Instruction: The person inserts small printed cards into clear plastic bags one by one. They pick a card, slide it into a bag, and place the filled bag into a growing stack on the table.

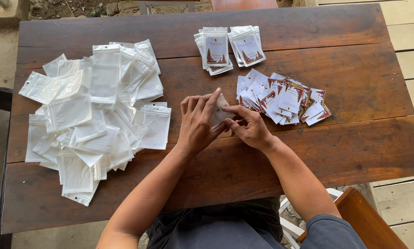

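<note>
Head view, looking straight down: a dark wooden table fills the frame, and both bare hands meet near its centre. The left hand grasps a small clear pouch, fingers spread along its left side and back. The right hand pinches the same pouch from the right, thumb and forefinger closed at its edge. The pouch is raised just off the table, held between the two hands and tilted toward the person.

Left half of the frame: a wide, loose heap of empty clear pouches, overlapping at all angles. Right of centre, just beyond the right hand: a scattered pile of printed cards, white with red and dark markings. Upper centre: two neat stacks of filled pouches, each showing a card inside.

Judged step: one pouch is in hand at the stage of opening or closing. Whether a card already sits inside cannot be told, since the fingers cover most of it. If the pouch is empty, the next move calls for parting its mouth with the left hand steady while the right takes one card from the scattered pile. If filled, it calls for pressing the seal flat along its full width.
</note>
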